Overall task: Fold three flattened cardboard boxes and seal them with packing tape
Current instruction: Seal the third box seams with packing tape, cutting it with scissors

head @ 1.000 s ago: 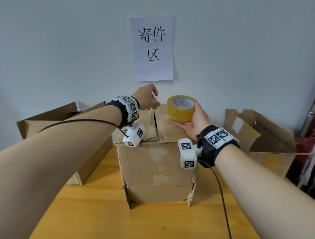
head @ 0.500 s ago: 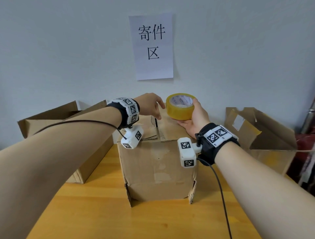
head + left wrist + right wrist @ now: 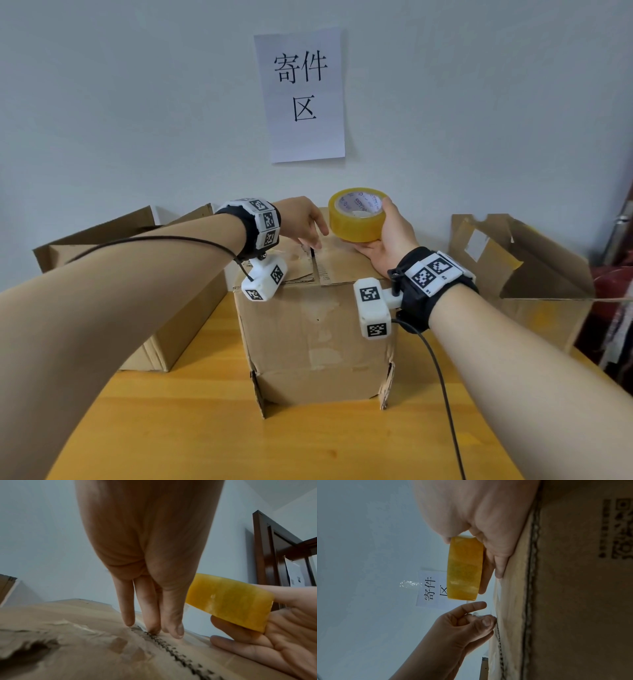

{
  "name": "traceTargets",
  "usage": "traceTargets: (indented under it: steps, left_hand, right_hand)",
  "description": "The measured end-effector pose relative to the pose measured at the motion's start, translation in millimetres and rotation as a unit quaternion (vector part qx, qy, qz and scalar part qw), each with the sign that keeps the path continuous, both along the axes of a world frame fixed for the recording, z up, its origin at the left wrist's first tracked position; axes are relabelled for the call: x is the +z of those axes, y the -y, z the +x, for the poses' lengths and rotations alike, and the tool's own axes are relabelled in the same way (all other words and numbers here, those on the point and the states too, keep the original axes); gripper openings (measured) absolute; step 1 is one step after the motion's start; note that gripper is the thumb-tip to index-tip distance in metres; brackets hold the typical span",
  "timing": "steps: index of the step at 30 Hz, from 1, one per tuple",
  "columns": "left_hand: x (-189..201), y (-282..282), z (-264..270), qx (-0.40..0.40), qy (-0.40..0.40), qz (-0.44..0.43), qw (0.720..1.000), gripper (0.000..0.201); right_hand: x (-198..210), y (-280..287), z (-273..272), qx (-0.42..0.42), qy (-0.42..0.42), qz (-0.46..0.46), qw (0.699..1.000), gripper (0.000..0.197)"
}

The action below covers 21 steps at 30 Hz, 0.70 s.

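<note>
A folded cardboard box stands mid-table with its top flaps closed along a centre seam. My left hand reaches over the top, and its straight fingers press down on the far end of the seam. My right hand grips a yellow roll of packing tape, thumb on its far side and fingers under it, just above the box's far right top. In the right wrist view the roll hangs close to the left hand, with a thin clear film at the box edge between them.
An open cardboard box sits at the left and another at the right, both against the wall. A paper sign hangs above. The wooden table stretches toward me. Cables trail from both wrists. A dark door stands to the right.
My left hand has dropped from a raised pinch in the air to the box top, its fingers now pressing at the seam. The right hand and roll stayed nearly in place.
</note>
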<state>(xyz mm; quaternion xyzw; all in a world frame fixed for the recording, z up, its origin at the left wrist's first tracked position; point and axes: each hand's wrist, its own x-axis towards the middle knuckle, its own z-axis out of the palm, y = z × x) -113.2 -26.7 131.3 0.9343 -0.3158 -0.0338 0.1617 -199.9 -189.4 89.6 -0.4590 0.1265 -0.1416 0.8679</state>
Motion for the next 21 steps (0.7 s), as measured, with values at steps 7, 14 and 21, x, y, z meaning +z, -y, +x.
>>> traceTargets:
  steps: [7, 14, 21]
  left_hand:
    - [-0.1, 1.2, -1.4, 0.009, -0.014, 0.004, 1.000, 0.018]
    - [1.4, -4.8, -2.7, 0.012, -0.044, 0.031, 0.998, 0.019]
    - [10.1, -11.7, -16.7, 0.008, -0.086, 0.036, 0.996, 0.023]
  right_hand:
    - [-0.3, -0.5, 2.6, -0.003, -0.004, -0.005, 1.000, 0.048]
    - [-0.1, -2.6, 0.6, -0.002, -0.002, -0.014, 1.000, 0.048]
    - [3.0, -5.4, -5.0, 0.002, -0.010, -0.034, 0.999, 0.046]
